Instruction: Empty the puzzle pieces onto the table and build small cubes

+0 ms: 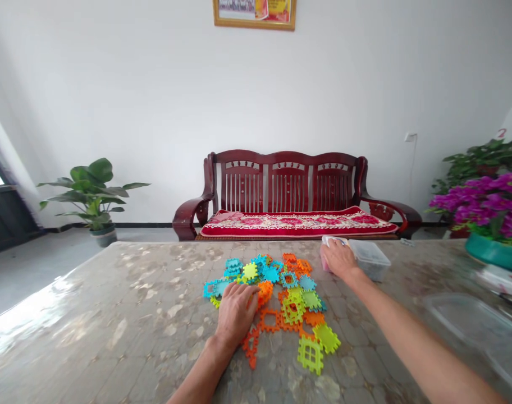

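Observation:
A pile of interlocking plastic tiles in orange, blue and green (293, 308) lies spread on the table in front of me. My left hand (237, 311) is at the near left of the pile, fingers curled, with an orange interlocking tile (265, 293) at the thumb and fingertips. My right hand (340, 259) reaches to the far side of the table, its fingers wrapped over a pink-and-white packet (325, 264); the hand covers much of it. Right beside that packet stands a clear plastic box (371, 258).
The patterned table (155, 320) fills the foreground. Clear lids (466, 317) lie at the right, near a teal pot of purple flowers (494, 249). Behind the table stands a dark red wooden bench (287, 182). A potted plant (98, 196) is on the floor at left.

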Tool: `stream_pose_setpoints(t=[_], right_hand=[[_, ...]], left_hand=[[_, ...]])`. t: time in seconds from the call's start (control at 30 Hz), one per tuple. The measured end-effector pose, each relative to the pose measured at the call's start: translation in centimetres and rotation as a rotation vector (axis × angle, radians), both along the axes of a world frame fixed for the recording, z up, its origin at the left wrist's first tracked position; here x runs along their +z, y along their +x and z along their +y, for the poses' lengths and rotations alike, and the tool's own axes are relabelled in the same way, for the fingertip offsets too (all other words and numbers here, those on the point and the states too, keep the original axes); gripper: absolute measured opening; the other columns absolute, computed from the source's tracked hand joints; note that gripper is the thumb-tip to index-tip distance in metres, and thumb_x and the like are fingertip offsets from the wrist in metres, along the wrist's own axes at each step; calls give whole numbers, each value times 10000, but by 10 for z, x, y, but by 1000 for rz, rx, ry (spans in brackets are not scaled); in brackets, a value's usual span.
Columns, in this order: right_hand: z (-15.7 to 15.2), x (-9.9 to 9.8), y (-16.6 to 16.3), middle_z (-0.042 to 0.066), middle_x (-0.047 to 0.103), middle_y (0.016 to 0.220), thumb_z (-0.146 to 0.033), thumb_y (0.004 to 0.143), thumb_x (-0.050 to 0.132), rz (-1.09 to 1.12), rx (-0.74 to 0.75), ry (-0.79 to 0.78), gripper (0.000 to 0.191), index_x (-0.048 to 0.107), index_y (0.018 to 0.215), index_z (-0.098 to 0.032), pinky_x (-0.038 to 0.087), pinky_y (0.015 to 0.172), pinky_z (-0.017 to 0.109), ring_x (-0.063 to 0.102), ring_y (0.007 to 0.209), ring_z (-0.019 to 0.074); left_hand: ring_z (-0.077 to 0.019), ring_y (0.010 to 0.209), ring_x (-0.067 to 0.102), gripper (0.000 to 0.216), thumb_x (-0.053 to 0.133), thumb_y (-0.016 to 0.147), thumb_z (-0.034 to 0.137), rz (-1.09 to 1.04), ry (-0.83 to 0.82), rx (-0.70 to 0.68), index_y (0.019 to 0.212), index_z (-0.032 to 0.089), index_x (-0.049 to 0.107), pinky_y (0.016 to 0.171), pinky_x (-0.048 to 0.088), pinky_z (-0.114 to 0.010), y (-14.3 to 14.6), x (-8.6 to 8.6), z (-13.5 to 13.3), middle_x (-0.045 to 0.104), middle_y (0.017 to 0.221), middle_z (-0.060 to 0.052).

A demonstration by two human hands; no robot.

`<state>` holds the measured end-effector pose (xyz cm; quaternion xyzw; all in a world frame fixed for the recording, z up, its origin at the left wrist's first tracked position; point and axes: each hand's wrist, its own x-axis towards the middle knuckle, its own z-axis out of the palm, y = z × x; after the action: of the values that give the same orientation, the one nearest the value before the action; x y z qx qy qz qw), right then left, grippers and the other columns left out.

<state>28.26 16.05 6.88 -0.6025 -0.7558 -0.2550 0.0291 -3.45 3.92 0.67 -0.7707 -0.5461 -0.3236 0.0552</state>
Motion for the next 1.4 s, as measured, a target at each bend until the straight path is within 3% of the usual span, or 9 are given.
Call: stream_pose_setpoints(t=[0.13, 0.37, 0.47, 0.6, 0.8, 1.07, 1.2, 1.3, 1.4], right_hand=[[8, 3, -8, 194, 624, 1061, -106, 860, 458, -59, -14, -49, 270, 688, 1002, -111, 433, 808, 357, 587, 969, 273], [15, 5, -18, 244, 633, 1018, -74, 823, 490, -73, -58, -65, 263, 682, 1003, -73, 466, 777, 399, 629, 942, 310], [20, 6, -21, 249, 655, 990, -71, 830, 491, -67, -75, -64, 252, 676, 1002, -70, 483, 739, 400, 648, 921, 319], [29, 6, -22, 252, 685, 929, -91, 807, 570, -60, -59, -97, 200, 673, 975, -55, 497, 720, 394, 670, 886, 325], [37, 7, -26, 231, 705, 833, -182, 635, 799, -31, -17, -198, 285, 679, 866, -69, 502, 699, 355, 689, 808, 321], [25, 24, -58, 161, 703, 1016, -193, 890, 472, 138, -40, -193, 284, 613, 1133, -149, 468, 785, 332, 657, 977, 268], [32, 37, -40, 159, 619, 1219, -254, 959, 277, 271, -116, -186, 401, 556, 1236, -173, 440, 865, 358, 596, 1096, 258], [39, 35, -18, 181, 542, 1329, -271, 943, 305, 351, -176, -243, 460, 459, 1355, -137, 420, 907, 358, 548, 1171, 264], [40, 25, -4, 165, 581, 1290, -310, 932, 331, 411, -197, -353, 473, 478, 1348, -140, 436, 871, 322, 576, 1136, 246]], left_hand=[[-220, 965, 622, 200, 503, 902, 312, 48, -32, 25, 986, 295, 684, 962, 387, -440, 5, 5, -6, 710, 1005, -22], [-237, 1130, 564, 278, 549, 888, 329, 61, -57, -135, 1149, 366, 635, 1109, 208, -535, 20, 5, -15, 675, 1164, -1], [-236, 1160, 555, 281, 540, 892, 296, 64, -59, -196, 1148, 362, 636, 1118, 205, -531, 21, 4, -16, 686, 1144, 2], [-226, 1138, 579, 259, 522, 896, 239, 23, -20, -151, 1097, 325, 661, 1137, 185, -540, 17, 1, -14, 706, 1090, -6], [-218, 1098, 606, 242, 527, 879, 170, -16, -8, -123, 1002, 306, 685, 1149, 164, -558, 13, -7, -9, 726, 1000, 6], [-213, 1069, 617, 239, 523, 868, 143, -47, 7, -126, 970, 291, 680, 1126, 222, -557, 15, -8, -6, 726, 973, 2], [-207, 1025, 628, 223, 518, 872, 148, -61, 16, -111, 949, 283, 679, 1114, 239, -561, 14, -9, -6, 723, 959, -5], [-204, 998, 636, 229, 522, 859, 132, -57, 18, -105, 925, 282, 681, 1107, 251, -564, 15, -10, -6, 722, 944, -3], [-202, 997, 639, 238, 522, 850, 124, -52, 35, -99, 923, 285, 681, 1103, 266, -558, 15, -11, -6, 724, 926, 4]])
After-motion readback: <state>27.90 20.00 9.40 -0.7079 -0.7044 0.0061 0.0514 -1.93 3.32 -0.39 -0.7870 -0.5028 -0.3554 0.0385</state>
